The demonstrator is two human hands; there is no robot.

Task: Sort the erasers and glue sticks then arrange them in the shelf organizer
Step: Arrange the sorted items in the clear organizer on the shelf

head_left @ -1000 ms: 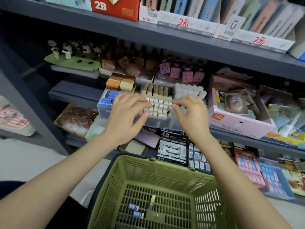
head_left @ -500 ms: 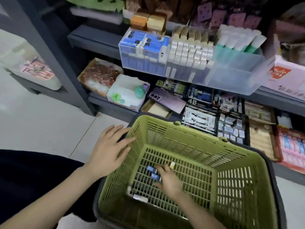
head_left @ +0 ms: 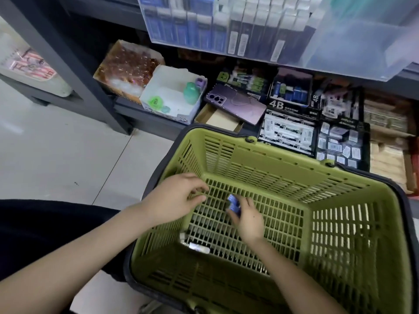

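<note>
Green basket [head_left: 294,168]: your right hand [head_left: 249,219] pinches blue erasers [head_left: 233,203] just above its floor. Left hand [head_left: 174,200] half-curled beside them, grip unclear. White glue stick [head_left: 199,247] lies on the floor.

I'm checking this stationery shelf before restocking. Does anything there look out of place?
Yes: a purple phone lies face down and askew on the bottom shelf, propped over a small brown box beside the boxes marked 4B. It doesn't seem to be stock.
</note>
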